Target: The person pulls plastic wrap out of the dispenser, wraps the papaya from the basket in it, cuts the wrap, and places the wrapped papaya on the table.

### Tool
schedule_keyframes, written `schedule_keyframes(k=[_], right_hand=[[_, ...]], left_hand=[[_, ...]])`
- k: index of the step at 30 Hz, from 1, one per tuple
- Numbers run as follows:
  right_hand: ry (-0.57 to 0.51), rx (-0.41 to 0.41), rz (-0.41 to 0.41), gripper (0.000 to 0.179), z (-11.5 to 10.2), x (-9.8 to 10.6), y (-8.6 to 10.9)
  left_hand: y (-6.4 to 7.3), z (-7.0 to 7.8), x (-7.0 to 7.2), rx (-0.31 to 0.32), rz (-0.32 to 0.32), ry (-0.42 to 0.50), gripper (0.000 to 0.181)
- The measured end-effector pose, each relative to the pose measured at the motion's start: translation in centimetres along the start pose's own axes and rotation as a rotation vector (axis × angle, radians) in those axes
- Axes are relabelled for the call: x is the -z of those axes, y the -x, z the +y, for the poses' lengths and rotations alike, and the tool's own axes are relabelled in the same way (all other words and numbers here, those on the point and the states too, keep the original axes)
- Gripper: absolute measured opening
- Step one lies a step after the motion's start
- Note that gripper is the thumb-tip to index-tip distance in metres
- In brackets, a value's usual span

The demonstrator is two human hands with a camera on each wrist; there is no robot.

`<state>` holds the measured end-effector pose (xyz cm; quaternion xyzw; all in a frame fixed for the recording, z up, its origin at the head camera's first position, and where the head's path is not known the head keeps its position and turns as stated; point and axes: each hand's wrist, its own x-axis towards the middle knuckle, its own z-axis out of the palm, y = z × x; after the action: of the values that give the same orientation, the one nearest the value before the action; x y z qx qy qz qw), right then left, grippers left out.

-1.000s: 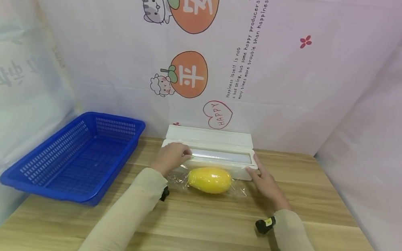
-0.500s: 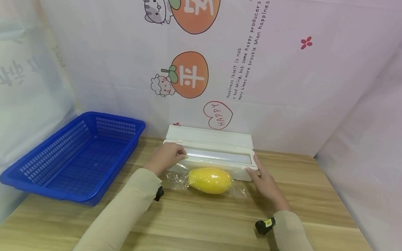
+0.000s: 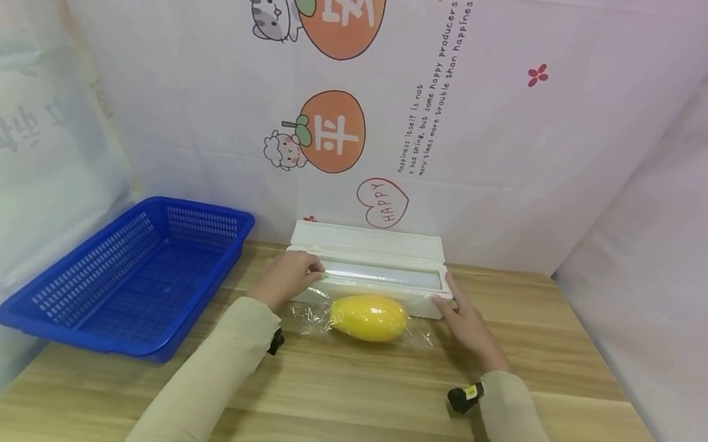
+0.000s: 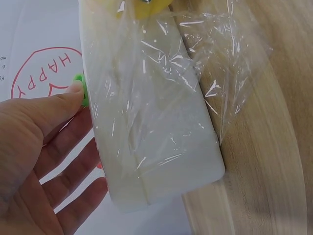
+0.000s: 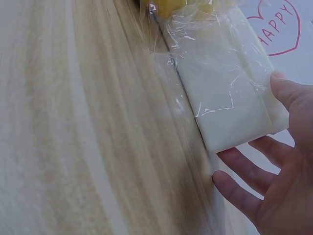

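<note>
A white cling film dispenser (image 3: 368,241) lies across the back of the table with its lid raised, showing the film roll (image 3: 381,274). Clear cling film (image 4: 230,63) hangs over its front and covers a yellow, mango-like fruit (image 3: 369,318) lying against that front. At the dispenser's left part, my left hand (image 3: 287,276) pinches a small green slide cutter (image 4: 85,94) on the top edge; its other fingers are behind the box. My right hand (image 3: 469,327) holds the right end, thumb on the front top edge (image 5: 279,83) and fingers round the end.
To the left stands a blue plastic basket (image 3: 155,287) with perforated sides, by the left wall sheet. A printed white sheet (image 3: 488,156) rises right behind the dispenser. Bare wooden table (image 3: 362,407) lies in front of the fruit.
My left hand has slid leftward along the dispenser's top edge, mostly in the first half second. My right hand, the dispenser and the fruit stay where they were.
</note>
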<state>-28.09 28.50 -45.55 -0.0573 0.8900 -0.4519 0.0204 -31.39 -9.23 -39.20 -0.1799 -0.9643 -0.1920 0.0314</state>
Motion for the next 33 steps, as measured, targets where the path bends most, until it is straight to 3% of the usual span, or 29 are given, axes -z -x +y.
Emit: schedule_keyframes(k=[21,33], right_hand=[[-0.001,-0.001,0.0,0.075,0.4,-0.1,-0.2],[0.005,-0.018,-0.005,0.073,0.0,-0.1,0.0]], left_hand=[[0.2,-1.4,0.0,-0.057,0.046,0.051,0.015],[1.2,-4.0,0.4,-0.055,0.115,0.061,0.014]])
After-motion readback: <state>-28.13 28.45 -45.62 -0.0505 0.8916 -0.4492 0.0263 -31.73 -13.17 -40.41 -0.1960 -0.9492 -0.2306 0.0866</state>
